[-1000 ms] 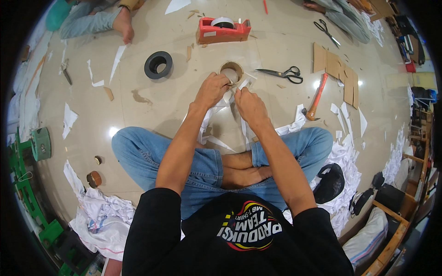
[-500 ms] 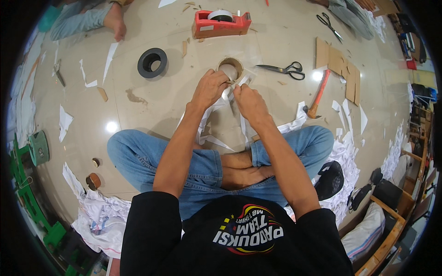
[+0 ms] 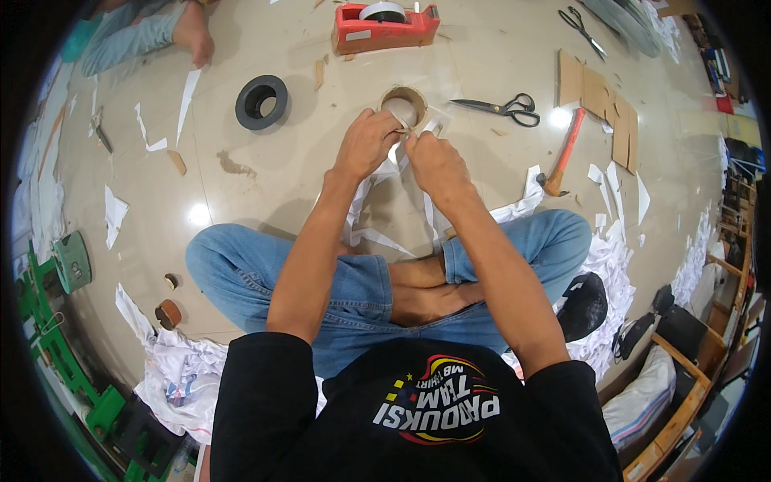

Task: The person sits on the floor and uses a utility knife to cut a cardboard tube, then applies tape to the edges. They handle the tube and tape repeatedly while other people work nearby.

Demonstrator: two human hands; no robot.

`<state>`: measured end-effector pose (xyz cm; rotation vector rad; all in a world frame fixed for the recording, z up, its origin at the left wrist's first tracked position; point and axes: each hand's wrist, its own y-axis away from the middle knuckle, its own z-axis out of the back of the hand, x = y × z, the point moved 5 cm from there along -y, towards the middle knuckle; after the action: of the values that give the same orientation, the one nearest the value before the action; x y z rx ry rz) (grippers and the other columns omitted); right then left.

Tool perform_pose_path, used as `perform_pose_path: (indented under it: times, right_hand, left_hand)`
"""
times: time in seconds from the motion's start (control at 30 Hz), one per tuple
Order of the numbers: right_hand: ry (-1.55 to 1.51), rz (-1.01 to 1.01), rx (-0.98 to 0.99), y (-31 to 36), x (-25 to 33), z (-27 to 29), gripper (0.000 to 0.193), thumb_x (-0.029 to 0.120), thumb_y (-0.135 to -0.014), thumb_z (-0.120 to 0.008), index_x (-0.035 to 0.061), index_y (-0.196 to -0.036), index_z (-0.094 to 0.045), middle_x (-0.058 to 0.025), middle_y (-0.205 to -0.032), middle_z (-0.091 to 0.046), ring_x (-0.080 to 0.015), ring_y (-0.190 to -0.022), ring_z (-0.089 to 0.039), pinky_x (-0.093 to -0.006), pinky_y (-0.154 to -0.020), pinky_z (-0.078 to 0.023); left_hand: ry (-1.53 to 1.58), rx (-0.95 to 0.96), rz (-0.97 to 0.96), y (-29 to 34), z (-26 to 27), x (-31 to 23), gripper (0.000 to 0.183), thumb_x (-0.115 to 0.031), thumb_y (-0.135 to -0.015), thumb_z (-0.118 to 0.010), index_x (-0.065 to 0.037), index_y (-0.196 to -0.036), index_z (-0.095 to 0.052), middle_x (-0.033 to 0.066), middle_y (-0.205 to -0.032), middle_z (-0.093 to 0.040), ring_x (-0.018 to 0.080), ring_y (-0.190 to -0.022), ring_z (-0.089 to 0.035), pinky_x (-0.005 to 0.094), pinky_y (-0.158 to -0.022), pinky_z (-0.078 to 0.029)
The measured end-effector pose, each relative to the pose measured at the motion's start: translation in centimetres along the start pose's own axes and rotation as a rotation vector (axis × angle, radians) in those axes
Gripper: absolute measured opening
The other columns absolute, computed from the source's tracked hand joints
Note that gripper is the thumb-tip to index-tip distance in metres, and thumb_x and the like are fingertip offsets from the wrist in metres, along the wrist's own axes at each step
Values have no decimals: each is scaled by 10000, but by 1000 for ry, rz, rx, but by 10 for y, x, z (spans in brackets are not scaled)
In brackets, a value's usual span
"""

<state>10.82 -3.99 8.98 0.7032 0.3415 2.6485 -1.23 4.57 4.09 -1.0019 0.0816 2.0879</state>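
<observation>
A brown cardboard ring (image 3: pixel 418 102) is in front of me, just beyond my hands. My left hand (image 3: pixel 367 145) is closed, its fingertips at the ring's near left edge. My right hand (image 3: pixel 437 163) makes a pinch beside it, close to the near right edge. Both hands grip a narrow white cloth strip (image 3: pixel 428 210) whose length hangs down between my forearms. More white strip (image 3: pixel 359 206) trails below the left hand. The fingers partly hide where cloth and ring meet.
Beyond lie a red tape dispenser (image 3: pixel 384 36), a black roll (image 3: pixel 248 106), black scissors (image 3: pixel 499 107), a hammer with an orange handle (image 3: pixel 569 148) and cardboard pieces (image 3: pixel 596 98). White cloth heaps (image 3: pixel 181 365) flank my crossed legs. Another person's foot (image 3: pixel 193 34) is at the far left.
Both hands stay closed at the ring, with only a slight shift of the fingers. The whole view has moved a little, so the floor things sit slightly higher.
</observation>
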Motion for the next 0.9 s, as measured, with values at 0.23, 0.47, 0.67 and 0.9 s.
perform_pose_path:
  times: [0.23, 0.47, 0.67, 0.9]
  right_hand:
    - [-57, 66, -99, -6, -28, -27, 419, 347, -1102, -502, -30, -980, -637, -312, -810, -723, -494, -776, -733, -570, -687, -597]
    - [-76, 88, -141, -4, -24, -22, 360, 314, -1085, -553, -23, -985, -629, -291, -781, -720, -488, -744, -731, -563, -668, -601]
    - [-20, 75, -14, 4, 1, -2, 507, 369, -1125, -450, -66, -978, -666, -351, -898, -720, -551, -888, -710, -595, -811, -577]
    - [-88, 16, -76, -5, -25, -24, 449, 371, -1115, -475, -32, -1019, -649, -318, -864, -733, -527, -870, -726, -572, -769, -599]
  left_hand:
    - [35, -10, -7, 0, -2, 3, 81, -88, -866, -727, -62, -942, -737, 63, -914, -676, 316, -824, -550, 420, -796, -501]
    - [36, 2, -5, -1, -3, 3, 64, -86, -865, -723, -63, -925, -725, 83, -931, -682, 322, -849, -577, 432, -809, -501]
    - [38, 8, 6, 2, 0, 0, 70, -88, -878, -722, -59, -941, -725, 83, -945, -682, 326, -871, -577, 432, -825, -497]
    - [-8, 24, 11, 0, -3, 1, 116, -95, -905, -715, -63, -1015, -729, 46, -1036, -680, 315, -930, -584, 436, -866, -528]
